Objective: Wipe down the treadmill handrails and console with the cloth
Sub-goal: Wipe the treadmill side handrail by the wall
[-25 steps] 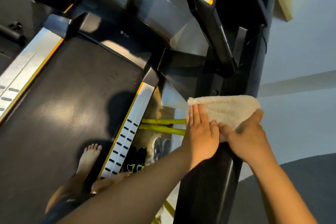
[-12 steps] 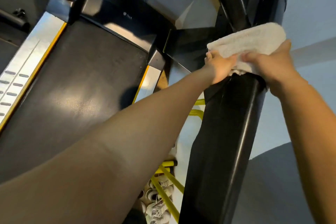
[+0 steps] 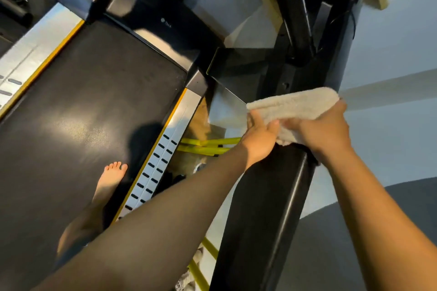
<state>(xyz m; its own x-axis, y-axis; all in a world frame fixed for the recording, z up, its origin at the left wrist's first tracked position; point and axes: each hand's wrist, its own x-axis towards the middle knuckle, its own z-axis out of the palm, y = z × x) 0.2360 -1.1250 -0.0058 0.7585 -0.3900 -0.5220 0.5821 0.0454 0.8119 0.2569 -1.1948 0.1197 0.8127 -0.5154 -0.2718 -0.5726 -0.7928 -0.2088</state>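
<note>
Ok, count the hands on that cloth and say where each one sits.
2. The left hand grips the left end of the cloth; the right hand grips its right end, both on top of the black handrail. No other hand shows.

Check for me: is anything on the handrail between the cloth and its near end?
Nothing visible. The left hand and right hand hold the cloth draped over the black handrail, whose top runs bare from the cloth toward the camera.

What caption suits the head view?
A beige cloth gripped by left hand and right hand over the black treadmill handrail.
</note>
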